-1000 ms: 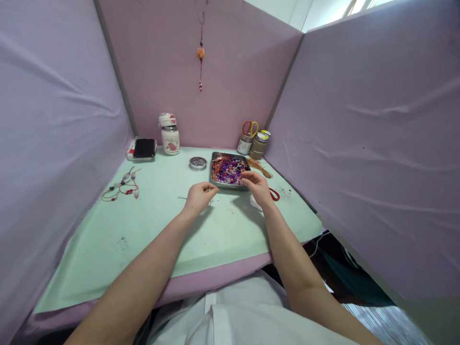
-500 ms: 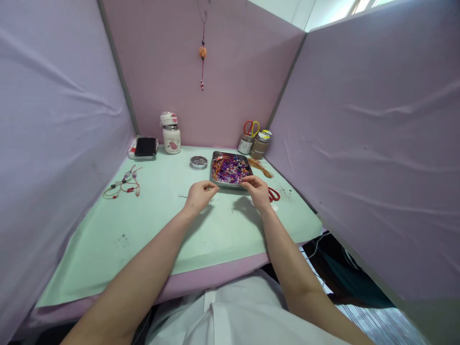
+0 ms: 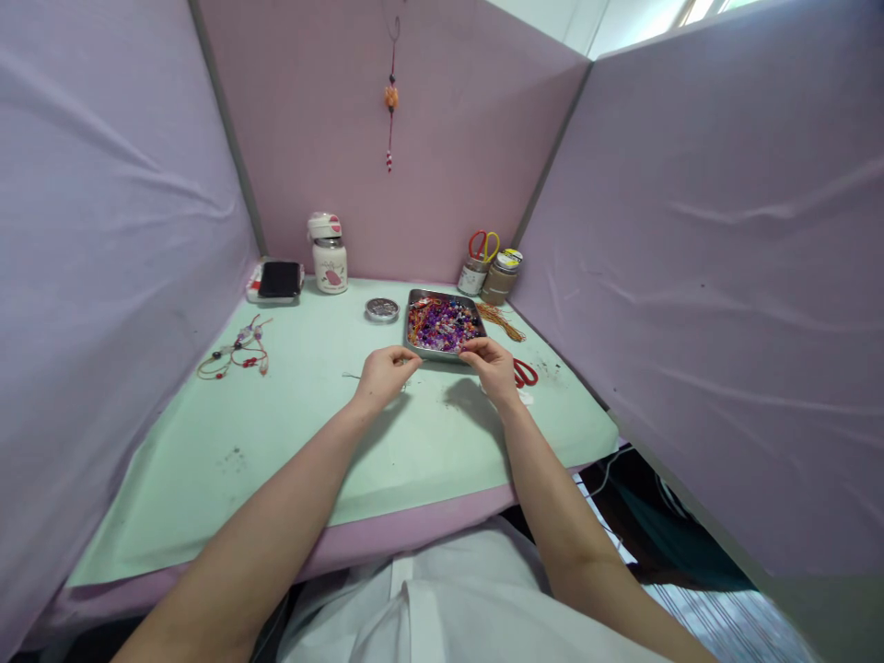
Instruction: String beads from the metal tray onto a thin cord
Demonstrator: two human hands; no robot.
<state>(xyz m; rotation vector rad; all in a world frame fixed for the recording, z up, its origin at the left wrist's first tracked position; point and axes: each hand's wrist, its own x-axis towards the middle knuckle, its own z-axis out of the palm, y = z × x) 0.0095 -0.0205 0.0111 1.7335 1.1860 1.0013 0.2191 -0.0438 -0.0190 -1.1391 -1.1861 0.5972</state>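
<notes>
A metal tray [image 3: 412, 296] full of purple, red and orange beads sits at the middle back of the green table mat [image 3: 310, 433]. My right hand [image 3: 492, 363] hovers at the tray's near edge, fingers pinched on something too small to name. My left hand [image 3: 382, 375] rests on the mat just left of the tray, fingers pinched on a thin thread or wire that trails to the left. Both hands are close together in front of the tray.
A small round tin [image 3: 382, 309] lies left of the tray. At the back stand a white bottle [image 3: 328, 254], a phone on a box [image 3: 277, 280] and two jars, one holding scissors [image 3: 481, 247]. Beaded strings [image 3: 235, 354] lie left; red scissors [image 3: 525, 372] right. Fabric partitions enclose the desk.
My right hand has drawn back slightly from over the beads to the tray's near edge and moved a little toward my left hand. The left hand has hardly moved.
</notes>
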